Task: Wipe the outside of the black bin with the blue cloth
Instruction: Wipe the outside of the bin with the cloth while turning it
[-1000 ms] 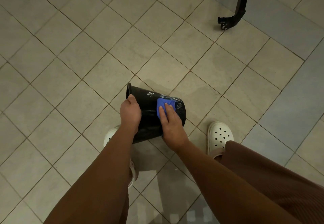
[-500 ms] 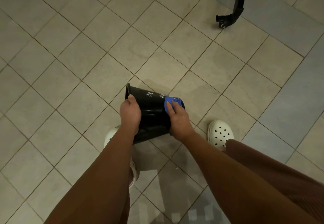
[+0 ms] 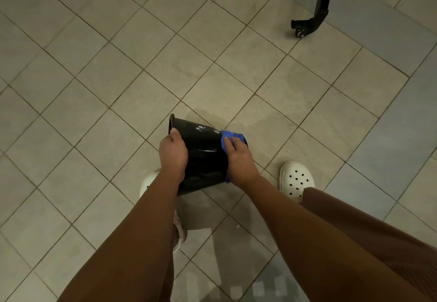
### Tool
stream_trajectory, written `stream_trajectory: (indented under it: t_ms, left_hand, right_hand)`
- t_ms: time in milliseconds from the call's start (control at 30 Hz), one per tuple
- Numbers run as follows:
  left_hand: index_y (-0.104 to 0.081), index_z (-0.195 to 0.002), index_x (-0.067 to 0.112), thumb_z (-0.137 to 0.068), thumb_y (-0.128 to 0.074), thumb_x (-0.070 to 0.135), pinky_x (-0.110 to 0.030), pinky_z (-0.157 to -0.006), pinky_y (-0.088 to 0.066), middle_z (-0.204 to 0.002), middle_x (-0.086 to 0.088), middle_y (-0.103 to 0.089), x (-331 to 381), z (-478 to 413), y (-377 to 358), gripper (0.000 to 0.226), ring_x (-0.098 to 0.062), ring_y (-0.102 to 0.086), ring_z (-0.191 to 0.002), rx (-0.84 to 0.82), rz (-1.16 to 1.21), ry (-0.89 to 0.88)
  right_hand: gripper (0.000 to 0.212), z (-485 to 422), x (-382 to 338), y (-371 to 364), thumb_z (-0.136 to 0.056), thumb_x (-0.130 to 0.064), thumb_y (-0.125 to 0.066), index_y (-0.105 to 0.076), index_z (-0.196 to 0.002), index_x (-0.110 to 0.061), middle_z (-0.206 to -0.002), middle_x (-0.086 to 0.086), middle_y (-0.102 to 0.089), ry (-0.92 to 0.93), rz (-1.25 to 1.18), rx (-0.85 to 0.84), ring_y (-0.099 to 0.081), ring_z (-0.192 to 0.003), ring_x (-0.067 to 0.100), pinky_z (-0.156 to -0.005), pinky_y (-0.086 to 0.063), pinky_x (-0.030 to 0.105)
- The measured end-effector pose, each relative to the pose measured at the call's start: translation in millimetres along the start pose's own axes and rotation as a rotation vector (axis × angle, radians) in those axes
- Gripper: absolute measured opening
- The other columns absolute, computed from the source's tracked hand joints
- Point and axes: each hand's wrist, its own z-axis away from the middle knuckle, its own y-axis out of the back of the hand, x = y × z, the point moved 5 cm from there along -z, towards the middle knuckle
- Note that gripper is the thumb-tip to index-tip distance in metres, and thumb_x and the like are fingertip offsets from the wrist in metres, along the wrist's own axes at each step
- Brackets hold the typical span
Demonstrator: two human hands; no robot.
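Our right hand (image 3: 238, 159) has slid the blue cloth (image 3: 227, 136) baseward, fingers flat; our left hand (image 3: 173, 152) grips the rim of the black bin (image 3: 203, 157), probably light, stiff, slick.

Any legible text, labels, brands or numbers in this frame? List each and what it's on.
No readable text anywhere.
Black bin: white marks on its side are only blotches, with no letters legible.
Blue cloth: no print shows.
White clog: no brand shows.
Black wheeled leg: no label shows.
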Motion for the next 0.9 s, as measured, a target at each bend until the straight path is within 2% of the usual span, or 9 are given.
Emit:
stream_trajectory:
  t_ms: [100,167,267,400,533,633,700,733,900]
  left_hand:
    - [-0.056,-0.109,0.012,-0.106,-0.03,0.039,-0.036,-0.081,-0.044,-0.102,-0.012,-0.063,1,2,-3,0.038,-0.025,-0.06,-0.099,0.011,-0.007,-0.02]
    - [-0.055,-0.108,0.013,-0.106,-0.03,0.04,-0.037,-0.083,-0.044,-0.103,-0.011,-0.062,2,1,-2,0.036,-0.026,-0.06,-0.1,0.013,-0.011,-0.018]
    - [-0.056,-0.114,0.009,-0.106,-0.03,0.039,-0.041,-0.091,-0.048,-0.106,-0.014,-0.063,2,-2,0,0.041,-0.027,-0.06,-0.103,0.0,-0.024,-0.015]
    - [-0.057,-0.121,0.005,-0.106,-0.029,0.038,-0.04,-0.089,-0.05,-0.107,-0.016,-0.064,2,-4,1,0.046,-0.028,-0.062,-0.103,-0.018,-0.04,-0.015]
    - [-0.056,-0.123,0.006,-0.106,-0.03,0.038,-0.039,-0.089,-0.048,-0.108,-0.014,-0.063,1,-1,1,0.044,-0.027,-0.06,-0.104,0.002,-0.016,-0.01]
    - [-0.055,-0.113,0.01,-0.106,-0.03,0.037,-0.036,-0.084,-0.044,-0.1,-0.01,-0.061,3,2,1,0.038,-0.025,-0.059,-0.1,0.008,-0.007,-0.012]
    - [-0.055,-0.11,0.01,-0.106,-0.03,0.037,-0.037,-0.085,-0.046,-0.102,-0.013,-0.062,2,-1,2,0.037,-0.026,-0.06,-0.101,0.01,-0.014,-0.012]
    - [-0.055,-0.11,0.009,-0.106,-0.03,0.038,-0.037,-0.085,-0.047,-0.103,-0.014,-0.062,3,-1,3,0.038,-0.027,-0.06,-0.101,0.011,-0.022,-0.013]
    - [-0.057,-0.116,0.006,-0.106,-0.028,0.038,-0.036,-0.082,-0.047,-0.1,-0.015,-0.061,2,-3,3,0.044,-0.026,-0.061,-0.096,-0.016,-0.03,-0.01]
  right_hand:
    - [0.074,0,11,2,-0.087,-0.006,-0.056,-0.015,-0.149,-0.011,-0.152,0.014,-0.017,-0.123,-0.122,-0.021,-0.02,-0.14,0.03,-0.115,-0.021,0.038]
    - [0.082,3,7,3,-0.086,-0.01,-0.061,-0.009,-0.15,-0.012,-0.151,0.012,-0.016,-0.166,-0.053,-0.008,-0.022,-0.138,0.027,-0.114,-0.022,0.037]
    - [0.086,6,-3,-2,-0.084,-0.011,-0.064,-0.009,-0.15,-0.013,-0.151,0.013,-0.015,-0.108,0.004,0.016,-0.019,-0.139,0.028,-0.116,-0.021,0.038]
    - [0.086,2,-2,-1,-0.083,-0.008,-0.064,-0.011,-0.15,-0.014,-0.153,0.011,-0.013,0.004,-0.009,0.003,-0.017,-0.14,0.027,-0.117,-0.018,0.037]
    - [0.093,-2,14,-1,-0.082,-0.015,-0.068,-0.006,-0.15,-0.012,-0.153,0.012,-0.013,-0.094,0.037,-0.048,-0.02,-0.139,0.027,-0.115,-0.02,0.036]
    - [0.063,-5,24,-6,-0.094,-0.018,-0.05,-0.016,-0.147,-0.014,-0.147,0.012,-0.023,-0.133,-0.04,-0.091,-0.03,-0.132,0.027,-0.108,-0.031,0.036]
    - [0.039,-3,30,-5,-0.1,-0.029,-0.037,-0.033,-0.136,-0.015,-0.134,0.014,-0.04,-0.138,0.063,-0.048,-0.047,-0.111,0.024,-0.088,-0.042,0.034]
    - [0.036,-2,34,-3,-0.1,-0.031,-0.036,-0.035,-0.133,-0.016,-0.13,0.015,-0.043,-0.16,0.082,-0.047,-0.049,-0.103,0.021,-0.082,-0.042,0.032]
    - [0.059,2,50,2,-0.087,-0.017,-0.058,-0.03,-0.138,-0.009,-0.129,0.017,-0.037,-0.41,-0.027,-0.099,-0.044,-0.114,0.03,-0.098,-0.042,0.038]
